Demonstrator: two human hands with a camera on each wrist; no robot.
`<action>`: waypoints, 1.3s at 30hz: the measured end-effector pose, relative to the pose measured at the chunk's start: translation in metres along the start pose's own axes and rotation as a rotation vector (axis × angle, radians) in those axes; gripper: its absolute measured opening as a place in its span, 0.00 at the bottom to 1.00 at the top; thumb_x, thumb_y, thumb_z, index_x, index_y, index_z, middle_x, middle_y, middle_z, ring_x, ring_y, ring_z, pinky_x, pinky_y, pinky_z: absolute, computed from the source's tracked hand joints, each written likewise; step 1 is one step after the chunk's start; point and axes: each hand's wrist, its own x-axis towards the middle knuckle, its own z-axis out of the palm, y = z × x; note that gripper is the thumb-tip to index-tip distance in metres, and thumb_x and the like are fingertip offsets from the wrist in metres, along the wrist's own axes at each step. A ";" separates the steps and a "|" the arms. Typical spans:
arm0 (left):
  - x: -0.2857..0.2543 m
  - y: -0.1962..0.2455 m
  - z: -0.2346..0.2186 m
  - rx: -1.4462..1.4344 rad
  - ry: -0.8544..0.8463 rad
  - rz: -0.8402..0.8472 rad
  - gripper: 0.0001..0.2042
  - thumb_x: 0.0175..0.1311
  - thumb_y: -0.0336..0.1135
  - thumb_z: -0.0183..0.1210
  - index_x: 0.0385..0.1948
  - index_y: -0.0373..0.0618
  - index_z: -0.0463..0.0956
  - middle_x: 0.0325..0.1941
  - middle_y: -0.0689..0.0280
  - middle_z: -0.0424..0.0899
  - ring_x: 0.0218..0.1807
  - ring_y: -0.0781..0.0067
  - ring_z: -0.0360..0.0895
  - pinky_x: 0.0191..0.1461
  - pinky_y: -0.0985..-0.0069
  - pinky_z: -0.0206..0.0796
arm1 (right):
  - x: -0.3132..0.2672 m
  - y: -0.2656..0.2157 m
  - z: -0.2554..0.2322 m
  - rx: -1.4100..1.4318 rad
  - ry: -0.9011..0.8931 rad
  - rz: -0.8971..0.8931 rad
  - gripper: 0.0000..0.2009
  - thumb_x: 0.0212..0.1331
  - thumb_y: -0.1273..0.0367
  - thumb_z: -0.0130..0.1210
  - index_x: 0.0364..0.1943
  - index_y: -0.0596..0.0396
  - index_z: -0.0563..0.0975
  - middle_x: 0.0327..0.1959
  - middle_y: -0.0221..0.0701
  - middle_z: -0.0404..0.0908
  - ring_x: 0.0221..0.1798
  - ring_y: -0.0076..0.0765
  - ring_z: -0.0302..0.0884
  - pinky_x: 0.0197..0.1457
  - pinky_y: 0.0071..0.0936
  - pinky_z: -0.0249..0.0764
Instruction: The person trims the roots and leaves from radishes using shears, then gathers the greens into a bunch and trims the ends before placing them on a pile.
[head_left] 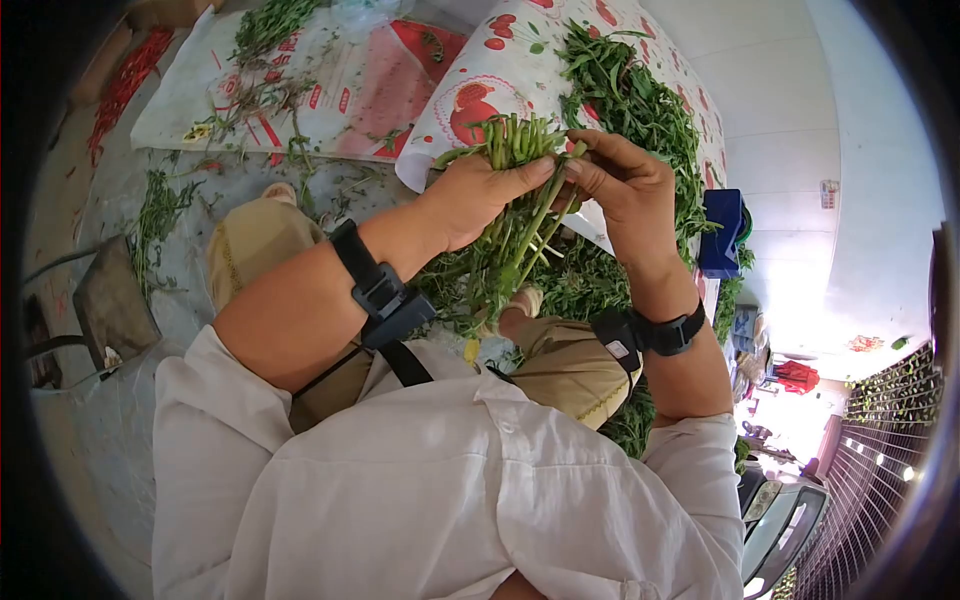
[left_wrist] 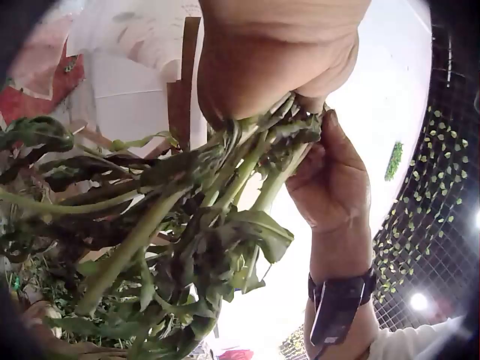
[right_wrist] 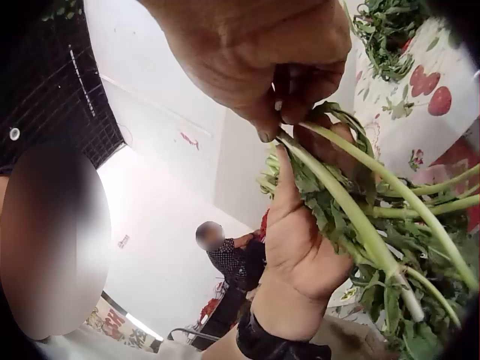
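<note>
My left hand grips a bundle of leafy green stems, its cut ends pointing up and the leaves hanging below. Just right of the bundle, my right hand pinches a stem between thumb and fingers. In the left wrist view, the left hand covers the top of the stems, with the right hand touching them at the side. Seen from the right wrist, the right hand pinches the upper ends of long pale-green stems over the left hand.
A fruit-print cloth bears a heap of greens. More greens lie beneath the hands. Loose stems are scattered over a printed sheet at upper left. Beyond the cloth is a blue container. A person sits in the background.
</note>
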 end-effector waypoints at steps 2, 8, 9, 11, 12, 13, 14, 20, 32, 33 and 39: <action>0.002 0.000 -0.002 0.017 -0.009 -0.013 0.16 0.61 0.41 0.54 0.46 0.42 0.71 0.42 0.66 0.77 0.43 0.74 0.75 0.48 0.73 0.68 | 0.002 0.001 0.000 -0.060 0.020 -0.048 0.14 0.49 0.77 0.58 0.42 0.67 0.75 0.25 0.29 0.77 0.24 0.19 0.73 0.26 0.16 0.69; 0.001 -0.006 -0.002 0.115 -0.044 -0.032 0.16 0.62 0.41 0.53 0.47 0.42 0.70 0.40 0.65 0.78 0.42 0.72 0.75 0.48 0.74 0.67 | 0.000 -0.004 0.003 0.022 0.006 0.011 0.14 0.50 0.79 0.57 0.43 0.69 0.74 0.26 0.31 0.77 0.21 0.21 0.73 0.22 0.18 0.71; 0.002 -0.007 -0.003 0.099 -0.054 -0.051 0.16 0.62 0.41 0.53 0.47 0.42 0.70 0.40 0.65 0.78 0.42 0.72 0.75 0.48 0.74 0.67 | -0.001 -0.004 0.003 0.019 0.003 -0.001 0.14 0.49 0.79 0.57 0.42 0.68 0.74 0.26 0.31 0.77 0.21 0.21 0.73 0.23 0.17 0.71; 0.002 -0.008 -0.003 0.065 -0.074 -0.085 0.16 0.62 0.41 0.53 0.47 0.42 0.70 0.39 0.64 0.78 0.42 0.72 0.75 0.47 0.74 0.67 | -0.001 -0.003 0.003 0.012 -0.006 -0.026 0.14 0.49 0.79 0.57 0.42 0.68 0.74 0.26 0.30 0.77 0.22 0.21 0.73 0.24 0.17 0.70; 0.002 -0.008 -0.004 0.073 -0.080 -0.093 0.15 0.62 0.41 0.53 0.45 0.42 0.71 0.38 0.65 0.78 0.41 0.72 0.74 0.46 0.74 0.67 | -0.001 -0.002 0.003 -0.007 -0.009 -0.027 0.13 0.49 0.78 0.57 0.41 0.67 0.75 0.26 0.30 0.77 0.23 0.21 0.73 0.25 0.17 0.70; 0.002 -0.009 -0.004 0.081 -0.086 -0.102 0.14 0.62 0.41 0.52 0.44 0.43 0.71 0.37 0.65 0.77 0.41 0.73 0.74 0.45 0.75 0.66 | -0.002 -0.001 0.003 -0.026 -0.011 -0.027 0.13 0.49 0.78 0.58 0.41 0.67 0.75 0.26 0.29 0.77 0.23 0.20 0.73 0.26 0.17 0.70; 0.002 -0.009 -0.005 0.089 -0.092 -0.110 0.14 0.62 0.41 0.52 0.43 0.43 0.71 0.36 0.66 0.77 0.40 0.74 0.74 0.45 0.75 0.66 | -0.002 0.000 0.003 -0.044 -0.014 -0.027 0.13 0.48 0.78 0.58 0.41 0.66 0.76 0.26 0.29 0.77 0.24 0.20 0.73 0.27 0.17 0.70; 0.000 0.000 -0.005 0.281 -0.162 -0.111 0.09 0.61 0.39 0.55 0.36 0.44 0.72 0.30 0.69 0.75 0.36 0.77 0.70 0.42 0.78 0.62 | -0.003 0.000 0.005 -0.186 0.015 -0.143 0.11 0.46 0.78 0.59 0.38 0.62 0.78 0.27 0.27 0.77 0.28 0.19 0.70 0.34 0.18 0.68; -0.006 -0.005 0.003 0.110 -0.174 -0.151 0.10 0.62 0.39 0.52 0.38 0.43 0.72 0.25 0.70 0.74 0.28 0.80 0.70 0.31 0.80 0.63 | -0.007 0.005 0.006 -0.242 -0.017 -0.202 0.12 0.47 0.77 0.59 0.39 0.57 0.79 0.27 0.27 0.74 0.27 0.21 0.72 0.26 0.17 0.69; -0.005 -0.007 0.001 0.146 -0.182 -0.165 0.10 0.63 0.40 0.51 0.38 0.43 0.71 0.25 0.69 0.74 0.28 0.79 0.70 0.32 0.80 0.63 | -0.007 0.008 0.004 -0.268 -0.008 -0.227 0.12 0.47 0.76 0.59 0.39 0.57 0.79 0.27 0.27 0.75 0.28 0.21 0.72 0.28 0.17 0.69; 0.000 -0.009 0.002 0.288 -0.032 -0.132 0.11 0.65 0.42 0.49 0.35 0.44 0.71 0.23 0.69 0.72 0.25 0.79 0.66 0.30 0.80 0.59 | 0.001 0.028 -0.050 -0.127 0.294 -0.106 0.12 0.52 0.73 0.56 0.41 0.60 0.77 0.34 0.32 0.80 0.36 0.20 0.74 0.41 0.18 0.70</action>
